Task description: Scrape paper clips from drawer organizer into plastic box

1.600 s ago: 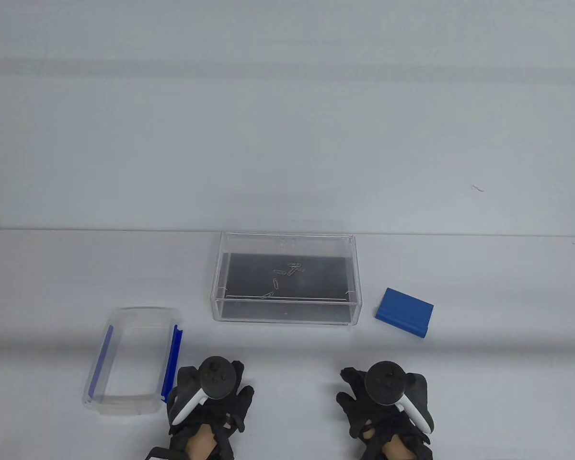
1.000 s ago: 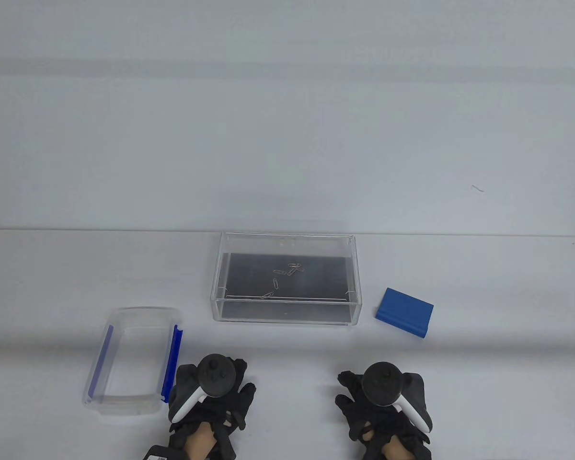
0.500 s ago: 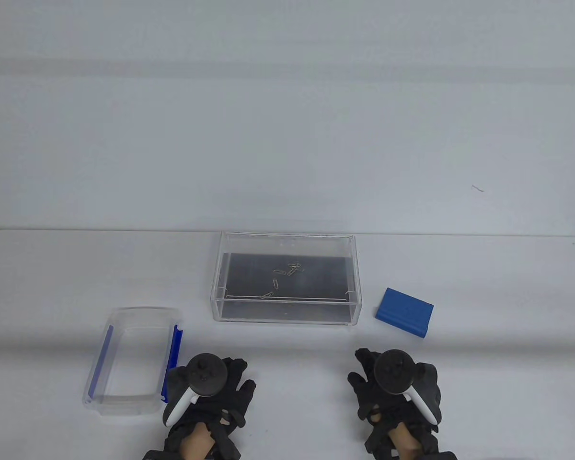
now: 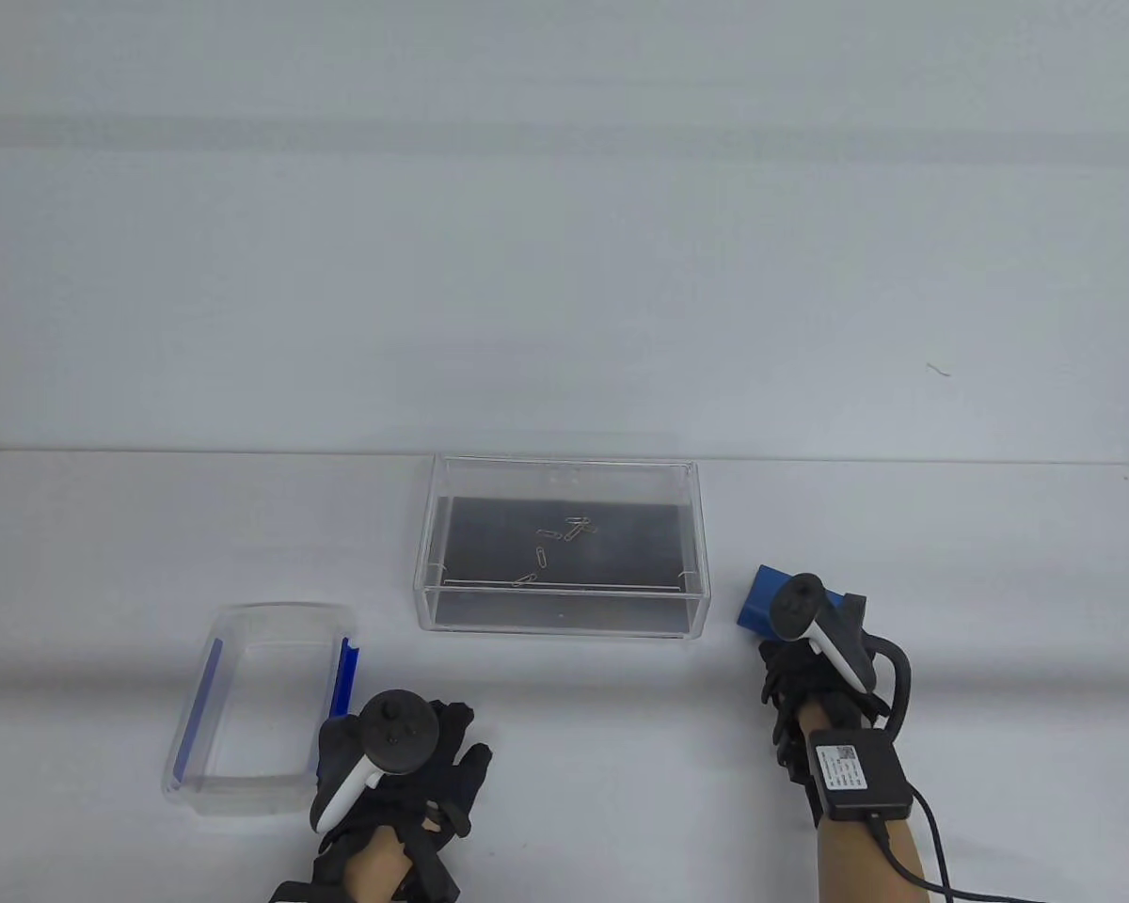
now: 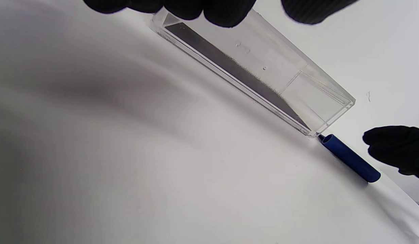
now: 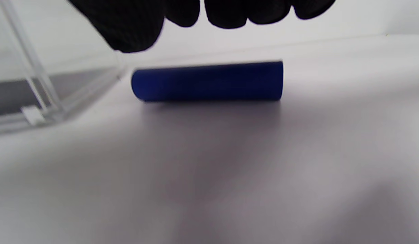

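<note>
The clear drawer organizer (image 4: 564, 623) stands mid-table with several paper clips (image 4: 553, 541) on its dark floor. The clear plastic box (image 4: 245, 790) with blue side latches sits at the front left, nothing visible inside. A blue scraper (image 4: 760, 594) lies right of the organizer. My right hand (image 4: 803, 628) hovers over the scraper's near edge; in the right wrist view its fingers (image 6: 230, 13) hang open just above the scraper (image 6: 207, 81), not gripping it. My left hand (image 4: 405, 752) rests open on the table beside the box's right latch.
The left wrist view shows the organizer's (image 5: 257, 71) near wall, the scraper (image 5: 350, 157) past its corner and my right hand's fingertips (image 5: 396, 149) just beyond. The table's far edge runs behind the organizer. A cable trails from my right wrist box (image 4: 856, 771).
My right hand has reached forward and right from the front of the table to over the blue scraper. My left hand has shifted slightly left toward the plastic box.
</note>
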Demonstrator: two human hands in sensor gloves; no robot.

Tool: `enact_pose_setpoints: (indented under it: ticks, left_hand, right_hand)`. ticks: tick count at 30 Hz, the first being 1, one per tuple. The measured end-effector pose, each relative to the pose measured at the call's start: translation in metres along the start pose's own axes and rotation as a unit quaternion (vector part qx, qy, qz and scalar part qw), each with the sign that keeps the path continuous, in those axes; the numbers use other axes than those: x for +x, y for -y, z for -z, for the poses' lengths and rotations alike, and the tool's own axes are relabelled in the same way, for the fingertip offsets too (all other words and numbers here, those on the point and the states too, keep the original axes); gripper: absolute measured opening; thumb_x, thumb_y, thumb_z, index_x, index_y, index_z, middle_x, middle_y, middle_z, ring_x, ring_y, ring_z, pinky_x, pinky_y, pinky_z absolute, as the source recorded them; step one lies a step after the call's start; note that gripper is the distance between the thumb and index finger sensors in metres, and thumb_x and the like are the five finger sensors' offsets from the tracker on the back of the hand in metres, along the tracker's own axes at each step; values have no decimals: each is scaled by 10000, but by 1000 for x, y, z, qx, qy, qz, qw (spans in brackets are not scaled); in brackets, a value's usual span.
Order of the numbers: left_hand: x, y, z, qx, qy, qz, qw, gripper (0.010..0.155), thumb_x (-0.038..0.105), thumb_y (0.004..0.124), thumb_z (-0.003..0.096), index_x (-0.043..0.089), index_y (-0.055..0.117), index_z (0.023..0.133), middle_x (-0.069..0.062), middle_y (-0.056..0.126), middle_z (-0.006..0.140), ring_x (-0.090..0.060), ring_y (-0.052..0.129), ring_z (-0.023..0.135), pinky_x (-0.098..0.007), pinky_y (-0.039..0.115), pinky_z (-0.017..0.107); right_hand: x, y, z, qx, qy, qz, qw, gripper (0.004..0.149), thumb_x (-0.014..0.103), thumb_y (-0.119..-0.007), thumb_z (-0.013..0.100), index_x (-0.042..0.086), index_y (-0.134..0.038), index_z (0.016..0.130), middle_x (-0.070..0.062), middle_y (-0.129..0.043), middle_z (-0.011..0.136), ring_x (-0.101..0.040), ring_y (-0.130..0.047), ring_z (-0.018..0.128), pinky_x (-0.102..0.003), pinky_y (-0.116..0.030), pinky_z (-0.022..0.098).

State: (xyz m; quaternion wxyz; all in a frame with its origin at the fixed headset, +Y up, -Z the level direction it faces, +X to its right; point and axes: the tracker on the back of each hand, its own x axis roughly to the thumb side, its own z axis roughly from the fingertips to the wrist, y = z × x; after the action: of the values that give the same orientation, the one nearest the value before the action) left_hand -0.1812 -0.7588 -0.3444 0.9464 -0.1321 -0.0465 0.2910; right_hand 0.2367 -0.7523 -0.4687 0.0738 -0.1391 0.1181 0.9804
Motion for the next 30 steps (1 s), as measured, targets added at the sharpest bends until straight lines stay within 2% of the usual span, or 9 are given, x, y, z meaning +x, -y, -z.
enact_pose_setpoints:
  ticks: [6, 9, 12, 15, 21, 25, 30]
  left_hand:
    - [-3, 1, 2, -7, -7, 2, 1000, 687, 517, 636, 463, 161, 473, 1027, -141, 398, 1050, -473, 423, 987, -580, 530, 692]
    - [-2, 1, 1, -10, -8, 2, 1000, 689, 520, 633, 463, 162, 471, 1028, -144, 399, 1050, -473, 424, 988, -579, 531, 693]
    - [-2, 1, 1, -12, -9, -7, 1000, 689, 522, 632, 463, 162, 470, 1028, -145, 398, 1050, -474, 424, 987, -579, 532, 692]
    - [-3, 0, 0, -9, -10, -9, 1000, 691, 521, 632, 463, 160, 470, 1029, -146, 400, 1049, -476, 425, 985, -579, 533, 691]
    - [-4, -1, 0, -7, -10, -12, 1000, 691, 522, 631, 464, 160, 467, 1030, -146, 399, 1049, -476, 425, 986, -579, 533, 691]
    - [-5, -2, 1, -5, -8, -14, 1000, 688, 520, 632, 464, 163, 468, 1029, -145, 404, 1049, -474, 431, 985, -577, 537, 691]
    - [-6, -4, 0, -5, -10, -14, 1000, 687, 519, 633, 464, 163, 469, 1029, -140, 417, 1047, -475, 443, 982, -576, 544, 688]
  right_hand:
    - [-4, -11, 22, 26, -17, -7, 1000, 689, 439, -714, 442, 281, -335, 996, -29, -318, 1076, -343, -344, 1024, -529, -364, 759]
    - [-9, -15, 28, 44, -27, 0, 999, 675, 444, -713, 440, 273, -368, 994, -36, -362, 1071, -350, -378, 1018, -534, -384, 753]
    - [-9, -16, 31, 5, -28, -1, 1000, 617, 392, -731, 443, 284, -425, 968, -27, -416, 1046, -344, -455, 990, -528, -433, 738]
    - [-4, -16, 31, -36, -22, -59, 997, 592, 343, -776, 423, 298, -482, 934, -17, -511, 1012, -324, -564, 955, -520, -502, 718]
    - [4, -18, 29, -21, -25, -81, 996, 599, 315, -758, 405, 261, -461, 922, -15, -486, 1021, -330, -514, 980, -530, -476, 728]
    - [6, -6, 21, -31, -27, -76, 996, 605, 328, -714, 411, 200, -431, 930, -64, -528, 1010, -349, -599, 952, -537, -522, 715]
    - [5, 36, 3, -80, -36, 4, 996, 603, 369, -643, 431, 165, -429, 957, -101, -638, 941, -335, -745, 829, -512, -605, 674]
